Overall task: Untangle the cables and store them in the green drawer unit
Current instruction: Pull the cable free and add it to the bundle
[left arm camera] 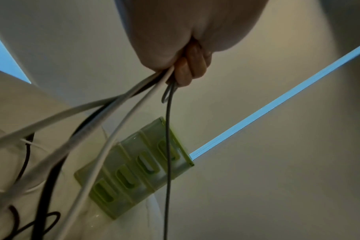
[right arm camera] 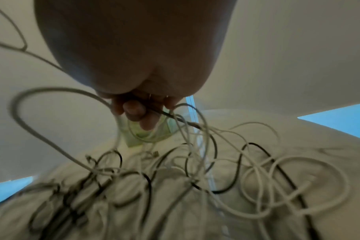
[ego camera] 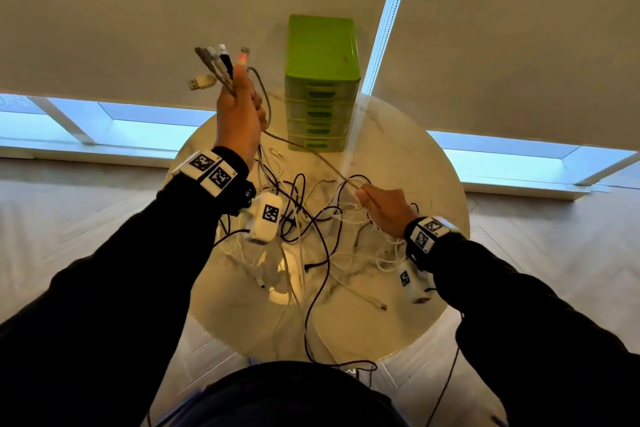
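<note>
My left hand [ego camera: 239, 104] is raised above the round table [ego camera: 433, 184] and grips a bundle of cables [left arm camera: 121, 113], their USB plug ends [ego camera: 221, 59] fanning out above the fist. One thin grey cable [ego camera: 304, 149] runs taut from that fist down to my right hand [ego camera: 381, 204], which pinches it low over the table. A tangle of white and black cables [ego camera: 311, 229] lies under both hands. The green drawer unit [ego camera: 320, 80] stands at the table's far edge with all drawers closed.
Closed window blinds [ego camera: 138, 10] hang behind the table, with a bright gap [ego camera: 391, 10] between them. Some cables [ego camera: 308, 322] trail off the table's near edge toward the floor. My dark sleeves fill the lower part of the head view.
</note>
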A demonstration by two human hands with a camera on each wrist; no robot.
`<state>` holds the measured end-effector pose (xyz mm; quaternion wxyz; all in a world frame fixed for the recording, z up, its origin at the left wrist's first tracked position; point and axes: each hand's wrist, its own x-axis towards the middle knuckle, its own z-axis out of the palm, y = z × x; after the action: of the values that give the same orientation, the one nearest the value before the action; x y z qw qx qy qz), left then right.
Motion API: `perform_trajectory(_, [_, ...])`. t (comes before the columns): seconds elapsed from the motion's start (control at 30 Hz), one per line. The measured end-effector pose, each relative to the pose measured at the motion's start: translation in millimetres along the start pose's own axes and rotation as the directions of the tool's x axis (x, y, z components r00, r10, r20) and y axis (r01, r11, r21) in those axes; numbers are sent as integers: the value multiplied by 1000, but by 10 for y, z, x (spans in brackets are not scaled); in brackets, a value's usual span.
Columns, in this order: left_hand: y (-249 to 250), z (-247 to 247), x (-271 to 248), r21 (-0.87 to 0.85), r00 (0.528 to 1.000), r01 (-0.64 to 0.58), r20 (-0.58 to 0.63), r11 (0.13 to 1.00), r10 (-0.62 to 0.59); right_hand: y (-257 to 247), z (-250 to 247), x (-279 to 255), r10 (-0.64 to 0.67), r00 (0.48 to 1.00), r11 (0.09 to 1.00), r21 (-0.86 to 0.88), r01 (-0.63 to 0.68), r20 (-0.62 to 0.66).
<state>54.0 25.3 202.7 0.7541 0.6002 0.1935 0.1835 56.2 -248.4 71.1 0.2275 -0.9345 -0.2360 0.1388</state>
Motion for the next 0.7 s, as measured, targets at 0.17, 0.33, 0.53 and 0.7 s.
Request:
perform_trajectory(0.17, [-390,47,-211,458,978,-95,209,884,-3,-264,-212,301,55,981,977,211,-14,-187])
perform_trajectory(0.33, [-578,202,-422,584,949,-24,268,812,-165,-672,-310,340,-82,982,954,272,126,-168])
perform_trajectory(0.53, [-591,266,-401,510,938,53,269,859,-217,-917,-245,246,-219,973,908,350,228,-66])
perform_trajectory(0.7, [-549,261,-360,432,964,22,230,901,-134,-859,-140,131,-208,977,899,383,211,-51])
